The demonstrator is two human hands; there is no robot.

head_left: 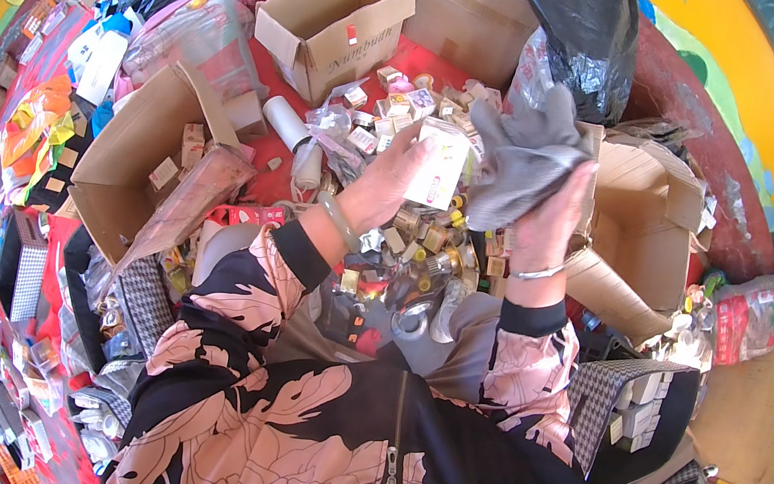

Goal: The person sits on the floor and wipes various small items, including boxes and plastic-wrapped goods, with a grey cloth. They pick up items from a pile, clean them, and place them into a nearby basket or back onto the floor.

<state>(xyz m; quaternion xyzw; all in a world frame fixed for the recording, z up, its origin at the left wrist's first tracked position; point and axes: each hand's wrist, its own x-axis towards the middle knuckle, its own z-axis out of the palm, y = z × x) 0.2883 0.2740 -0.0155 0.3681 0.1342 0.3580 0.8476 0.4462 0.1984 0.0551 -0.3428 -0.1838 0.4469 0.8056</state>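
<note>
My left hand (380, 180), with a pale bangle at the wrist, is closed on a small white box (438, 167) held upright over the pile. A crumpled grey cloth (525, 158) hangs from my right hand (552, 223), whose fingers are partly behind it. The cloth is close to the white box. Below and beyond both hands lies a heap of small boxes and bottles (423, 238) with yellow caps among them.
Open cardboard boxes stand ahead (335, 26), at the left (131, 166) and at the right (642, 232). A black plastic bag (582, 30) rises at the far right. Checkered bins (632, 423) flank my legs. Mixed goods and plastic bags cover the left side.
</note>
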